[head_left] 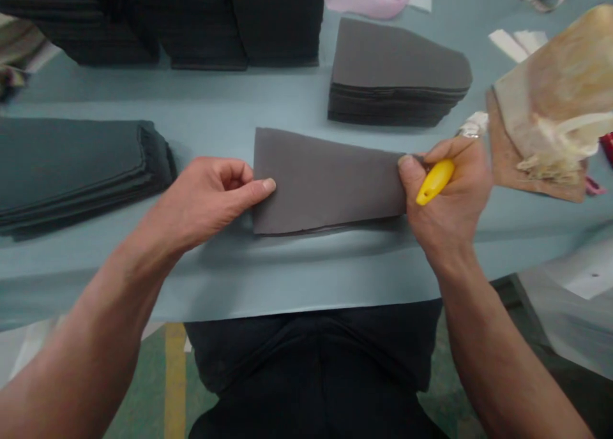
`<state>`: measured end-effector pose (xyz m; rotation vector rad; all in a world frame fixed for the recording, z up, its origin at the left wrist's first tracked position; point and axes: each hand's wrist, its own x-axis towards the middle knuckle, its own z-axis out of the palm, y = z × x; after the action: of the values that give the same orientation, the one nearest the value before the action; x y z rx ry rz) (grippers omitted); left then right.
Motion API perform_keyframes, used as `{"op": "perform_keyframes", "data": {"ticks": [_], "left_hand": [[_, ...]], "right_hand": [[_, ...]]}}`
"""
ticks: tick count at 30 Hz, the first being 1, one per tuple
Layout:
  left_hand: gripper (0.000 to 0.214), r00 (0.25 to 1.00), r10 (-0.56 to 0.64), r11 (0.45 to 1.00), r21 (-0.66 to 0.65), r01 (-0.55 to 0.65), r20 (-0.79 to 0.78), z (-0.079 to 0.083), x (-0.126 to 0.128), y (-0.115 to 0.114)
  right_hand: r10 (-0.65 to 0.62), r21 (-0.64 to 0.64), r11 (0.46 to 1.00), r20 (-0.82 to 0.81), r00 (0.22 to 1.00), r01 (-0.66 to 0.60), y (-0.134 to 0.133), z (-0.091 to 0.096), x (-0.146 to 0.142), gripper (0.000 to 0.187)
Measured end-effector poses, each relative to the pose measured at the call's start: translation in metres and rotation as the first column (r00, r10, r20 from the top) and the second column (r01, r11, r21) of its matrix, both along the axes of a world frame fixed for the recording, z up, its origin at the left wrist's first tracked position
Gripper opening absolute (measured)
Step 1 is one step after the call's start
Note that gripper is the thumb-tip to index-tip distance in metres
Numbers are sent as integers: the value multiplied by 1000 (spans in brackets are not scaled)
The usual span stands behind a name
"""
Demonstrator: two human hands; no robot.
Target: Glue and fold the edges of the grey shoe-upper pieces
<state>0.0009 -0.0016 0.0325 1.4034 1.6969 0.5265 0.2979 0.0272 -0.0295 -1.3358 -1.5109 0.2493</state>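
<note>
LH [204, 196], RH [457, 200] w/ 1 yel. handle [435, 181], both on 1+ grey pcs [330, 182]

Gray tapered panel [330, 182], layered along its near edge, wide end left, yellow handle [435, 180] slanting beside right end.

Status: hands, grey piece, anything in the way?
Left hand pinches grey piece at left end. Right hand holds yellow handle, thumb on piece's right end. Grey stack beyond, apart; no obstruction visible.
</note>
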Motion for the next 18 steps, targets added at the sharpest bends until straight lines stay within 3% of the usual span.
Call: {"op": "perform_keyframes", "data": {"ticks": [6,18], "left_hand": [[53,996,-29,998,-62,24,-82,-15,-2,1],[56,993,-7,998,-65,-1,-118,-22,0,-2]], "right_hand": [[-11,-60,998,47,999,14,-2,-7,3,20],[-76,-151,985,82,994,88,-3,-13,3,21]]}}
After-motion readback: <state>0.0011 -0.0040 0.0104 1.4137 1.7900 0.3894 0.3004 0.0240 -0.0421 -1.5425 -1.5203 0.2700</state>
